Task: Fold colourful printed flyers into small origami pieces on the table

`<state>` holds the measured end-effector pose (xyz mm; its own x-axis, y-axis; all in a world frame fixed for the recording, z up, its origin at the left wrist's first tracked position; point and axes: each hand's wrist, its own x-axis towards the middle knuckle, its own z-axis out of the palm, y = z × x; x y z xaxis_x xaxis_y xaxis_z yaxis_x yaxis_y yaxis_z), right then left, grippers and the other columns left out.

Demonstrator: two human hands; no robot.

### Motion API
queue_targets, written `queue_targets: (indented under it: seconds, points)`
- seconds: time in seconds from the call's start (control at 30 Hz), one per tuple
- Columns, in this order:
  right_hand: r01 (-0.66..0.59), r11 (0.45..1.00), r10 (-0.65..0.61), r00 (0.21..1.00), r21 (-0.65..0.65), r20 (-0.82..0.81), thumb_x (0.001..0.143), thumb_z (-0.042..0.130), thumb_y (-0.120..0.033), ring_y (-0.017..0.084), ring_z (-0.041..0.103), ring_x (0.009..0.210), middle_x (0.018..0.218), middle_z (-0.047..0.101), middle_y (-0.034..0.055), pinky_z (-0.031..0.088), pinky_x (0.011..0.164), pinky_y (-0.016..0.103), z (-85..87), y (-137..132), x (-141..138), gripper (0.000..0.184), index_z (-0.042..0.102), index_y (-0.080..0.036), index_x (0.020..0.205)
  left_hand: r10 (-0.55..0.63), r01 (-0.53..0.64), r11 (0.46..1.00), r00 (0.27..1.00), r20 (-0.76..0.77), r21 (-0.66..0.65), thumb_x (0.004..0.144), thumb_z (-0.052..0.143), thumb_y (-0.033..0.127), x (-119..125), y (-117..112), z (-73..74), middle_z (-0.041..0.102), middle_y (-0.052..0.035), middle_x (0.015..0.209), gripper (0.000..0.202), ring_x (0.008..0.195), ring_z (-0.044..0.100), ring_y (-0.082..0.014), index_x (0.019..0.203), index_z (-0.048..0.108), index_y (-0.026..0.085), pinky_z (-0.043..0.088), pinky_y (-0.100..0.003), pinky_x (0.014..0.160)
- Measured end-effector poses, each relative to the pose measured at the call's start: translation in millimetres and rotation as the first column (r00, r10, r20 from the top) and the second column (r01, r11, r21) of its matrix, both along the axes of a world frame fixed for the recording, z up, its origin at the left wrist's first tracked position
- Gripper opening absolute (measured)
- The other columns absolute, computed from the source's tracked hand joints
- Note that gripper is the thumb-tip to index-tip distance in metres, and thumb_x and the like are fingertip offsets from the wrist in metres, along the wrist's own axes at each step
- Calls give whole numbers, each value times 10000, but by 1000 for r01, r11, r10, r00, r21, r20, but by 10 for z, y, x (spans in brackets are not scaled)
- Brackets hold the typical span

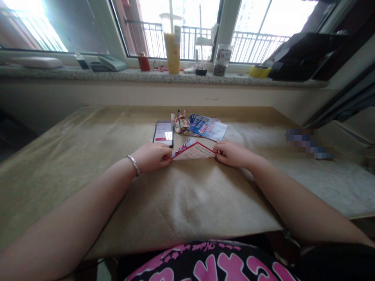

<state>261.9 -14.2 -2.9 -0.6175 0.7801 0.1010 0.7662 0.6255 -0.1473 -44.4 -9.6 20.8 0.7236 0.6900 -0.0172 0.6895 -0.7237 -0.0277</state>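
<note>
A folded sheet of printed paper (195, 152), white with red edges and a peaked top, lies on the table between my hands. My left hand (156, 154), with a silver bangle at the wrist, pinches its left corner. At the opposite corner, my right hand (230, 153) has thumb and fingers closed on the paper. Just beyond my left hand rests a phone (163, 134) with its screen lit. Behind the paper are folded, patterned paper pieces (181, 121) and a fanned stack of blue printed sheets (206, 127).
A pale brown cover spreads over the table (187, 195). At the far right lies a blurred bluish item (310, 144). Along the window sill (125, 76) stand a tall yellow-filled cup (172, 47), a red jar (143, 62), a clear container (222, 60) and a black bag (301, 54).
</note>
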Motion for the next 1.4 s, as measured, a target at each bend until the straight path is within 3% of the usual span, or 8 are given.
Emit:
queue_targets:
  seconds: [0.2,0.33,0.47,0.57,0.83,1.17,1.4]
  points:
    - [168,983,-167,986,-76,17,819,481,-241,177,592,738,838,686,56,413,628,256,-1,-17,-118,152,624,-198,792,81,-85,995,995,59,52,803,463,257,83,-29,-102,628,-53,759,148,714,572,-177,721,560,181,418,-257,617]
    - [291,954,-285,955,-69,85,837,463,-283,208,608,870,970,697,79,411,657,264,51,-65,-225,198,636,-191,864,156,-156,987,988,22,44,871,390,333,154,-62,-111,659,-69,820,275,769,600,-200,779,597,176,439,-283,671]
    - [324,944,-315,940,-55,128,875,401,-324,217,609,926,1026,688,90,403,666,273,84,-97,-301,264,626,-187,899,223,-223,973,975,7,50,924,304,434,205,-72,-122,680,-78,864,430,808,615,-214,793,623,177,446,-298,697]
    - [363,932,-357,924,-22,139,889,370,-486,231,613,870,964,687,99,388,617,286,89,-114,-346,387,615,-188,862,282,-283,957,959,26,67,926,281,486,233,-75,-145,684,-82,855,489,798,622,-220,779,631,178,437,-298,668]
    - [433,901,-429,894,-5,133,795,425,-680,230,603,791,902,685,81,324,535,280,34,-76,-398,502,602,-211,808,392,-389,919,919,-36,73,886,322,592,283,-55,-140,679,-103,823,534,763,630,-255,773,648,184,396,-301,578]
    - [444,880,-443,896,-168,46,757,570,-587,173,547,684,813,666,43,303,507,261,33,-2,-264,375,577,-212,750,376,-383,922,921,-102,-57,883,433,544,170,4,-70,676,-65,872,396,749,604,-215,801,612,201,327,-255,540]
    - [400,859,-427,904,-321,-17,759,648,-434,143,529,656,765,646,21,343,550,251,48,38,-130,247,574,-199,738,303,-314,934,949,-90,-169,876,479,459,89,22,-23,660,-52,848,302,710,576,-186,784,575,188,357,-256,567]
